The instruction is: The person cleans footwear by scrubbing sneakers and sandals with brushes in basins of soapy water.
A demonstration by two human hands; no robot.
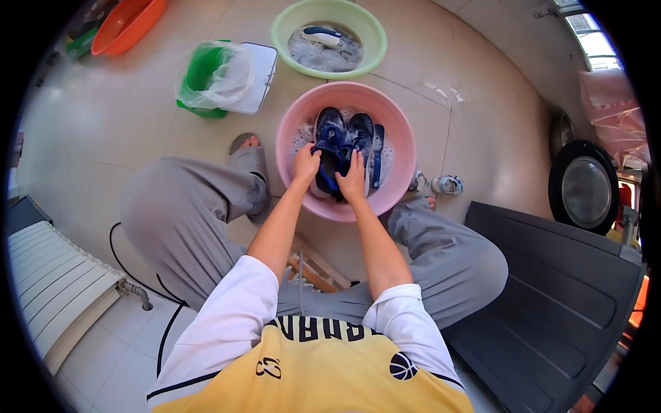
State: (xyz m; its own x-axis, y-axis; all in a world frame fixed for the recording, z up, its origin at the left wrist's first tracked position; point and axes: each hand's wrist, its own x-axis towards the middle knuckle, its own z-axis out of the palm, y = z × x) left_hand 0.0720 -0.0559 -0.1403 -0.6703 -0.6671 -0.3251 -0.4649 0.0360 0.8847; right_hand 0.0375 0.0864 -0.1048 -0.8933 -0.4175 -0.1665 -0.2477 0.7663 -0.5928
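A pair of wet dark blue sneakers sits side by side in the pink basin (289, 172), toes pointing away from me, with suds around them. My left hand (306, 163) is closed on the opening of the left sneaker (329, 125). With fingers bent over the collar area, my right hand (352, 177) grips near the heel end, where the right sneaker (360, 128) lies close against the left one; part of both heels is hidden by my hands. Along the basin's right side stands a blue brush (378, 157), close to the right sneaker.
Beyond the pink basin is a pale green basin (281, 34) of sudsy water holding a white-and-blue brush (321, 36). A green bin (200, 76) with a plastic bag stands left, an orange basin (127, 27) farther back. A dark panel (551, 296) is at my right, a radiator (58, 282) at my left.
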